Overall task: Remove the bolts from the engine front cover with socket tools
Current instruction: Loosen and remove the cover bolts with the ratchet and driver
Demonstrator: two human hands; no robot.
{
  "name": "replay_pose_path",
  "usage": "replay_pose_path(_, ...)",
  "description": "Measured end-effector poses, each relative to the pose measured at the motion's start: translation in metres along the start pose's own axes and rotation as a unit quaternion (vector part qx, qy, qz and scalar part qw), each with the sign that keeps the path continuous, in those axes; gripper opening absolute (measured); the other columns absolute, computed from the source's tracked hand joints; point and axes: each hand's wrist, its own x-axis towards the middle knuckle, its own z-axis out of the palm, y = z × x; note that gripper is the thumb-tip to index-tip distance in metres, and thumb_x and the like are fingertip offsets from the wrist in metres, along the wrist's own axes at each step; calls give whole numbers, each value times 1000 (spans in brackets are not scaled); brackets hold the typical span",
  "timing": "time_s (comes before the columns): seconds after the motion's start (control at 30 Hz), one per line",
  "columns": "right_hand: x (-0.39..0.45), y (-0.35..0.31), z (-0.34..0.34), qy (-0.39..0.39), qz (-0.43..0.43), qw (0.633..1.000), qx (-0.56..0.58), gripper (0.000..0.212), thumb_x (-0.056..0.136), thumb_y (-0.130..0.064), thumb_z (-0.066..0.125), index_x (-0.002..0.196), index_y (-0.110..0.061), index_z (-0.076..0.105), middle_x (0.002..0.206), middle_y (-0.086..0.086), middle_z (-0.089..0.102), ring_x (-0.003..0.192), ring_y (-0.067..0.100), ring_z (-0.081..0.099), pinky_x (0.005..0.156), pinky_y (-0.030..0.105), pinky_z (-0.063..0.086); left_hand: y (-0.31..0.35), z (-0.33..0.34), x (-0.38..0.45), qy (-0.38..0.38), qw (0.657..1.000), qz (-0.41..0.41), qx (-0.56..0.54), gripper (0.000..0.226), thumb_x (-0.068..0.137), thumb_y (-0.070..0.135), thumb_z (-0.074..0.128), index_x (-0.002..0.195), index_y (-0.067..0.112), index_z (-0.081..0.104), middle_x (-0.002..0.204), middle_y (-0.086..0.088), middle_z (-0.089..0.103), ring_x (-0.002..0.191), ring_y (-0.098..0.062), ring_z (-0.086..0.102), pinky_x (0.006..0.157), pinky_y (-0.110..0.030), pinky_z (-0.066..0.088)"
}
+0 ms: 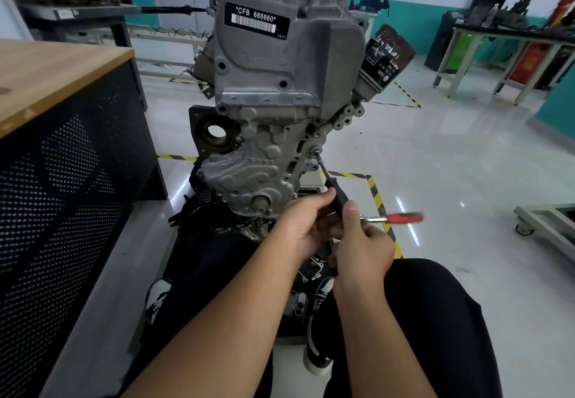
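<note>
The engine (280,86) is standing upright on the floor, its front cover (249,164) facing the person. Both hands are gripping a ratchet (401,218) with a black extension (334,190): left hand (306,226), right hand (362,249). Its tip is sitting on a bolt (316,149) at the cover's right edge.

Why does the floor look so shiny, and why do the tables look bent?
In the head view, ceiling lights bounce off the glossy floor as white streaks; the wide lens bends the wooden bench and far tables near the edges; the engine and both hands, left and right, look sharp.
</note>
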Motion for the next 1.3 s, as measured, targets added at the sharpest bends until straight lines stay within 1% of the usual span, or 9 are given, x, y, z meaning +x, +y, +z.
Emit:
replay_pose_path(0.13, 3, 2, 0, 6, -39, 998, -44, 28, 79, -32, 87, 72, -16, 65, 63, -1, 67, 58, 19, 62, 59, 33, 52, -1, 0, 1, 25, 1000, -1, -2, 9, 93, 11, 68, 93, 3, 72, 80, -12, 74, 66, -24, 71, 60, -34, 60)
replay_pose_path(0.33, -1, 2, 0, 4, -60, 997, -40, 31, 81, -47, 80, 68, -21, 69, 58, -9, 69, 55, 8, 65, 60, 31, 56, 2, 0, 0, -2, 999, -24, -23, 18, 94, 20, 69, 99, 2, 72, 84, -11, 75, 72, -21, 72, 80, -37, 60)
replay_pose_path(0.53, 2, 4, 1, -12, -68, 995, -76, 21, 77, -25, 88, 73, -22, 68, 64, -15, 71, 57, 4, 69, 62, 28, 58, -1, 5, 1, 23, 998, -29, -54, 12, 96, 10, 64, 96, -2, 67, 83, -18, 70, 74, -28, 67, 95, -48, 55)
replay_pose_path(0.77, 1, 6, 5, -36, 16, 999, -3, 26, 91, -41, 70, 88, -16, 65, 86, 9, 73, 69, 24, 64, 66, 39, 54, -5, 1, 3, 45, 999, -4, 14, 19, 90, 23, 74, 94, 5, 73, 81, -12, 74, 61, -22, 67, 58, -27, 50)
replay_pose_path(0.87, -1, 4, 4, -38, -21, 999, -32, 16, 91, -34, 74, 90, -21, 65, 88, 5, 75, 75, 20, 71, 74, 43, 62, -4, 3, 1, 45, 999, -2, 5, 28, 87, 23, 78, 102, 0, 73, 89, -16, 74, 76, -27, 69, 81, -44, 57)
replay_pose_path(0.97, -4, 1, 0, -51, -100, 991, -66, 18, 88, -28, 79, 86, -30, 61, 71, -9, 71, 64, 4, 70, 59, 24, 55, -3, 5, -1, 45, 999, 11, -10, 38, 85, 20, 80, 113, -3, 71, 109, -22, 74, 97, -36, 71, 95, -55, 55)
replay_pose_path(1.07, -7, 0, -1, -68, -153, 980, -111, 24, 87, -26, 79, 82, -37, 58, 65, -20, 66, 58, -1, 64, 48, 8, 43, -2, 6, -4, 36, 999, 24, -21, 31, 85, 18, 79, 105, -5, 70, 91, -21, 75, 78, -31, 73, 73, -46, 63)
replay_pose_path(1.2, -8, 0, 2, -50, -85, 994, -53, 14, 88, -35, 78, 89, -28, 65, 73, -3, 73, 66, 13, 71, 64, 32, 58, 2, 4, -2, 33, 999, 0, -19, 35, 90, 26, 75, 112, -1, 70, 93, -15, 71, 88, -31, 66, 96, -56, 54)
replay_pose_path(1.3, -4, 0, 1, -43, -18, 999, -7, 28, 93, -45, 71, 94, -16, 68, 78, 6, 73, 62, 19, 66, 61, 37, 57, 3, 5, -4, 15, 999, -38, 5, 37, 99, 33, 59, 119, 3, 70, 94, -8, 77, 77, -23, 71, 85, -37, 54)
